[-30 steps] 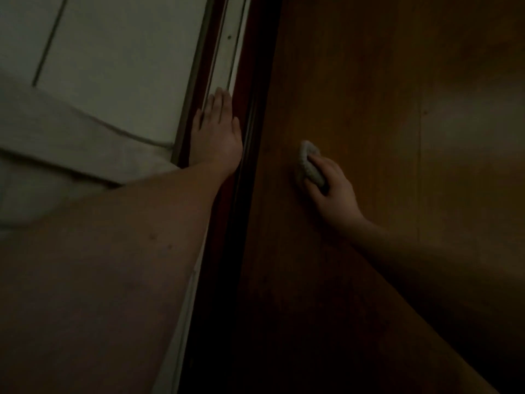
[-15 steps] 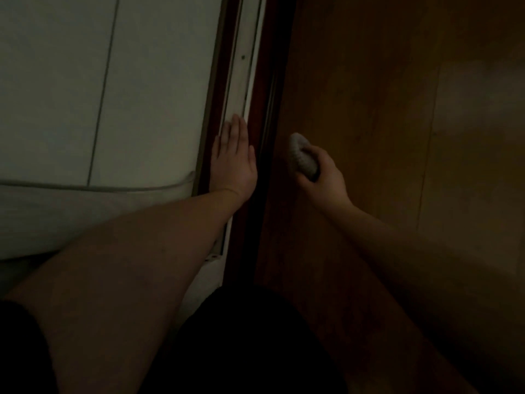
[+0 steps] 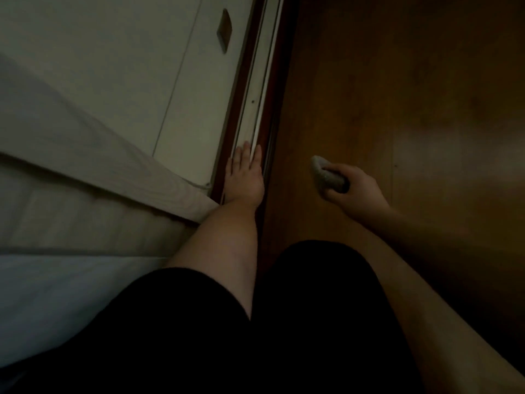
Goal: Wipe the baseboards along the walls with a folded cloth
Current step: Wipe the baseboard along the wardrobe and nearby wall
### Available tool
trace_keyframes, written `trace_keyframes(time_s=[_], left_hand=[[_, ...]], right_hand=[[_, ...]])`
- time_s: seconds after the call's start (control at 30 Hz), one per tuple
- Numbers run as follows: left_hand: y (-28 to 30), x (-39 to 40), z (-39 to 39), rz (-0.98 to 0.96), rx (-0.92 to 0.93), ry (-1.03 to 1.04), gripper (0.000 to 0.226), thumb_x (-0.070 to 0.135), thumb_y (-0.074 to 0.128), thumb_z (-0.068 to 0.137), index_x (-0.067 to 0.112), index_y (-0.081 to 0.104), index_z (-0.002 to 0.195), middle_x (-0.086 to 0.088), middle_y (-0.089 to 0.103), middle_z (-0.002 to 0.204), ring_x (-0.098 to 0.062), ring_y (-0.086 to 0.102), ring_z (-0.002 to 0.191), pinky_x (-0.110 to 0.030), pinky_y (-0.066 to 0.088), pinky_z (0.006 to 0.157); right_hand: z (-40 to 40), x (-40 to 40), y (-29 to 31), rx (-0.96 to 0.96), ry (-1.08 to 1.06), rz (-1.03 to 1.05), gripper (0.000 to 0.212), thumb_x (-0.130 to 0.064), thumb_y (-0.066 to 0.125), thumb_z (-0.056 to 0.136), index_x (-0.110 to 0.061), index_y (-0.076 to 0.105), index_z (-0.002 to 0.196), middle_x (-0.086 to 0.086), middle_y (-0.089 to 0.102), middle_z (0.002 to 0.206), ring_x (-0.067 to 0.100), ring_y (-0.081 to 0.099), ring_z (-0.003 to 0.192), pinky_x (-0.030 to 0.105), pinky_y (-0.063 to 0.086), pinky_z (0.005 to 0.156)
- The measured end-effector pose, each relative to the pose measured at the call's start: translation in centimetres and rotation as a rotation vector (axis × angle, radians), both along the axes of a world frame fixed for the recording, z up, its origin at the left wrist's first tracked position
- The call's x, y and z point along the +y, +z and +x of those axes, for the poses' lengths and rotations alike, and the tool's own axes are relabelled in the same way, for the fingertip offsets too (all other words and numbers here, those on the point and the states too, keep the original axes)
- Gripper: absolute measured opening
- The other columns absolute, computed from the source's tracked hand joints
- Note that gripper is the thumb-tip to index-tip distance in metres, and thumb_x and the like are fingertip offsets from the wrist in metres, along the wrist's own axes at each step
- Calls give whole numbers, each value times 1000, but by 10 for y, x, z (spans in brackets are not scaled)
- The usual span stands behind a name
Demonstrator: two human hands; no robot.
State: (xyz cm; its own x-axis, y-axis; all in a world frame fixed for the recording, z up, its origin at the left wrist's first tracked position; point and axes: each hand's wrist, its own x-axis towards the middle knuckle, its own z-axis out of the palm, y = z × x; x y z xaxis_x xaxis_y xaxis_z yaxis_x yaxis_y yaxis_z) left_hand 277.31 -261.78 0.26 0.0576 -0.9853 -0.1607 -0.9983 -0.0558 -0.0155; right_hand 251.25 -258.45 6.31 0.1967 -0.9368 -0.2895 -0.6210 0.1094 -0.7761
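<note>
The light is dim. My left hand (image 3: 244, 177) lies flat, fingers together, on the pale track (image 3: 255, 95) that runs between two dark red-brown strips at the foot of the white panel. The right-hand strip (image 3: 279, 89), the baseboard edge, meets the wooden floor. My right hand (image 3: 358, 194) is closed around a small folded grey cloth (image 3: 324, 174), whose rounded end sticks out to the left. The cloth is over the floor, a short way right of the dark strip and apart from it.
White bedding (image 3: 71, 166) lies at the left, up against the white sliding panel with a dark recessed handle (image 3: 224, 31). My black-clad knees (image 3: 312, 308) fill the bottom. Brown wooden floor (image 3: 412, 81) stretches to the right.
My right hand with the cloth has drifted right, away from the dark strip. My left hand stays flat on the track. The view has pulled back and my knees have come into sight.
</note>
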Motion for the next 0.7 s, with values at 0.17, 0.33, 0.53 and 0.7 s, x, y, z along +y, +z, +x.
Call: trace_keyframes(time_s=[0.17,0.33,0.53,0.7], left_hand=[[3,-1,-1,23,-8,-10,62,28,25,104,21,-5,157,-5,-6,166,-25,-1,152,-43,3,123],[0,-11,14,27,14,-85,54,33,14,107,24,0,158,-2,-3,166,-19,-1,152,-39,-1,122],[-4,-53,26,-82,129,-84,53,31,15,108,20,5,158,0,4,166,-14,2,152,-34,1,122],[-16,-58,31,-112,111,-198,56,33,14,105,19,6,159,1,3,166,-13,2,152,-33,2,123]], right_hand=[[-19,-23,36,106,6,-45,54,-27,71,88,-32,51,138,3,51,133,18,53,109,27,41,86],[2,-40,7,-63,-114,-40,55,-26,67,92,-29,46,142,2,48,138,15,51,111,28,47,91],[30,-46,-53,-198,-160,14,54,-22,63,95,-27,42,145,1,44,144,18,50,125,43,47,105],[35,-93,-87,-163,-70,-13,48,-22,60,97,-25,46,144,4,44,143,21,48,128,40,44,108]])
